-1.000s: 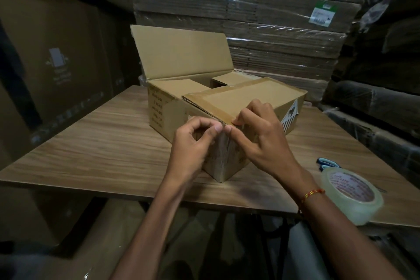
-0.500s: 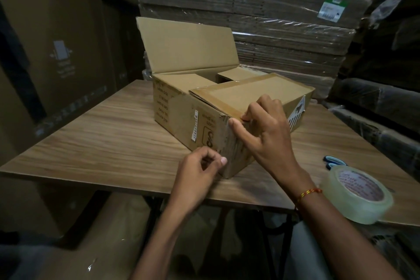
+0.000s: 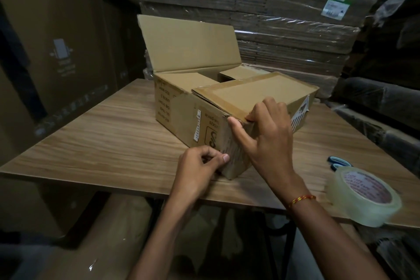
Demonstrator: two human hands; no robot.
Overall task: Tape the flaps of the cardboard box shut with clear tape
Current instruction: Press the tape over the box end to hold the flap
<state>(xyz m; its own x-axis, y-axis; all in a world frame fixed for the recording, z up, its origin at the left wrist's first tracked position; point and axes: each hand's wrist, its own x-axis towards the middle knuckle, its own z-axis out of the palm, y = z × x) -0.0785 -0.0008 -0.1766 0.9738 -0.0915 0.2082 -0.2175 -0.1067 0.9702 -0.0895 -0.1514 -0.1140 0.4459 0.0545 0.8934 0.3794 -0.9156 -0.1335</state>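
- On the tabletop (image 3: 95,143) sat the cardboard box (image 3: 181,116), far flap up.
- The right hand (image 3: 270,134) curled on its near corner.
- The left hand (image 3: 200,166) pinched something clear, hard to see.
- The tape roll (image 3: 363,198) lay nearby.

Right hand (image 3: 270,141) presses on the near corner of the box (image 3: 204,120), thumb on the side, fingers curled over the folded flap (image 3: 252,94). Left hand (image 3: 197,170) pinches low at the same corner. Far flap (image 3: 188,43) stands upright. Tape roll (image 3: 363,195) and scissors (image 3: 337,161) lie on the table (image 3: 102,138), right.
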